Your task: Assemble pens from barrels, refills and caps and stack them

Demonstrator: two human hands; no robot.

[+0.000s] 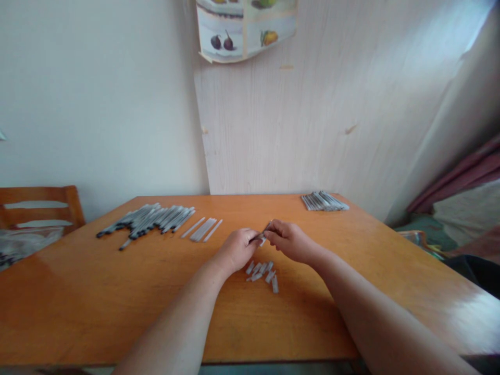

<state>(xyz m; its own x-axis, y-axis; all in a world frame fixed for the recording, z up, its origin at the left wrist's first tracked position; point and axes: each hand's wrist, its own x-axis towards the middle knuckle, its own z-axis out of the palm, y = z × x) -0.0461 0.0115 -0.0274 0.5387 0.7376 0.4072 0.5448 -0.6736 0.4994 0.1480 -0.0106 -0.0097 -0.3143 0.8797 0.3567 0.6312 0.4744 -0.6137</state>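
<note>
My left hand (pixel 236 249) and my right hand (pixel 291 240) meet over the middle of the orange wooden table (pixel 117 302). Both are closed in a pinch on one thin grey pen-like stick (pixel 262 235) held between them. Just below the hands lie several short grey caps (pixel 262 272) in a loose cluster on the table. A big heap of grey sticks with dark tips (pixel 150 219) lies at the far left. A few plain pale tubes (pixel 203 229) lie beside that heap.
A neat stack of grey sticks (pixel 323 201) sits at the table's far right corner. A wooden chair (pixel 42 205) stands at the left, with a plastic bag (pixel 19 245) beside it. Cloth and bedding (pixel 461 203) lie at the right. A fruit poster (pixel 246 26) hangs on the wall.
</note>
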